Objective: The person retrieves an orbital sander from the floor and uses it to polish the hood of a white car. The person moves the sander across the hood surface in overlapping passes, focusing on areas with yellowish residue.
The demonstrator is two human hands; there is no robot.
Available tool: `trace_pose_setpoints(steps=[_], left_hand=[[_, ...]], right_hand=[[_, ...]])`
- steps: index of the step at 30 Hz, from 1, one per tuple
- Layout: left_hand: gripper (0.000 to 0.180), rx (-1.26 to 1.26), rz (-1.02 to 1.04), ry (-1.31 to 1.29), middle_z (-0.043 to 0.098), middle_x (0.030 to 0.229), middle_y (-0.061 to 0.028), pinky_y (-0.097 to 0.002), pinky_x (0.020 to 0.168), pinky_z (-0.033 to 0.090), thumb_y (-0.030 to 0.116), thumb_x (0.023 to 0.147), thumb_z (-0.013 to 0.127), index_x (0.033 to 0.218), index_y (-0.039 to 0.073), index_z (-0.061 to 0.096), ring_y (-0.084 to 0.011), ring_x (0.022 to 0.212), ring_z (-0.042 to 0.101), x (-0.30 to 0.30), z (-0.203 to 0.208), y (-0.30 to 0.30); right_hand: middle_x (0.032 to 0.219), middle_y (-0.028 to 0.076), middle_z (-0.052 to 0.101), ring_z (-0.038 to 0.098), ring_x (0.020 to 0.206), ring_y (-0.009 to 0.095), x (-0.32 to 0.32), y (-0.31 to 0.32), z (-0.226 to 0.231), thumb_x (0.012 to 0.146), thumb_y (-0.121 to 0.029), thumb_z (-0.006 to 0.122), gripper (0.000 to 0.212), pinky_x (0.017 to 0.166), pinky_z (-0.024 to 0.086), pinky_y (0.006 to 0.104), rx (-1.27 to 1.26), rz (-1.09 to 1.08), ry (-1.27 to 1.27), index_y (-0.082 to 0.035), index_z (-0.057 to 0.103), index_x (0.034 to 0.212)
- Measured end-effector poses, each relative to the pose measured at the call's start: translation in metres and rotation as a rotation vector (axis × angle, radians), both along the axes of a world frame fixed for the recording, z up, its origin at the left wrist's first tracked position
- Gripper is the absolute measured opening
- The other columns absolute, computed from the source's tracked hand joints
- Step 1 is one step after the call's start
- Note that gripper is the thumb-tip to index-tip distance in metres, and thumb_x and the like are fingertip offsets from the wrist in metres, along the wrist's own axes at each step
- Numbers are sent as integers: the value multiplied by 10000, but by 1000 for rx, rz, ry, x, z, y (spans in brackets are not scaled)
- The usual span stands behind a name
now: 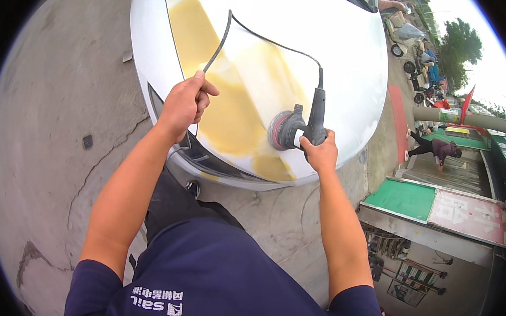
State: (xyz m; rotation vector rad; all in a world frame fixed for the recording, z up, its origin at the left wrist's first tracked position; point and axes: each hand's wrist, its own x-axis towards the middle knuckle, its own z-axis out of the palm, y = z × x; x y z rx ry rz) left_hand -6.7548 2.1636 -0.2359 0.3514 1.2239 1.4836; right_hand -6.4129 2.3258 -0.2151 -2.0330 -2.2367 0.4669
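My right hand [322, 153] grips the body of a black electric sander [313, 124]. Its round pad with a reddish rim is tilted against the white car hood [347, 65]; whether it spins cannot be seen. My left hand [186, 101] is closed around the black power cord [216, 52], holding it up off the paint. From there the cord peaks above the hood and loops across to the end of the sander's handle. Yellowish-tan filler patches [226, 115] spread over the hood's left side and front, with a paler sanded streak between them.
A dark headlight [200, 152] and the bumper edge lie close to my legs. Cracked concrete [63, 98] stretches off to the left. On the right, a person in dark clothes [441, 149] walks near a shopfront, with green and pink sign panels [400, 199] and parked vehicles [414, 69] beyond.
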Motion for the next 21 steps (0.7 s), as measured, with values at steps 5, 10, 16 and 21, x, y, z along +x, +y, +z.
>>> trace_pose_setpoints(steps=[5, 10, 16, 21], left_hand=[[513, 3, 48, 8, 424, 636, 40, -240, 456, 264, 412, 1168, 363, 1016, 4, 634, -52, 506, 311, -15, 0, -2], [524, -15, 85, 20, 431, 637, 36, -247, 463, 271, 419, 1164, 366, 1012, 0, 642, -56, 514, 314, -44, 2, -1], [538, -20, 124, 21, 419, 628, 36, -260, 475, 271, 431, 1155, 381, 995, -2, 656, -59, 527, 308, -85, 1, 5], [537, -6, 81, 45, 419, 615, 37, -257, 474, 279, 432, 1154, 382, 992, 1, 659, -59, 521, 313, -108, -2, 12]], right_hand=[[1067, 213, 750, 740, 986, 361, -75, 46, 22, 770, -459, 847, 792, 875, 577, 439, 30, 134, -59, 7, 539, 1331], [1042, 190, 759, 750, 952, 330, -165, 85, 46, 800, -453, 806, 804, 832, 597, 430, 26, 208, -149, 11, 498, 1379], [1020, 140, 765, 753, 949, 278, -254, 117, 63, 805, -460, 782, 873, 800, 605, 396, 86, 252, -229, 14, 443, 1454], [974, 134, 757, 751, 909, 281, -266, 141, 67, 808, -480, 781, 863, 786, 603, 407, 106, 176, -266, 8, 446, 1436]])
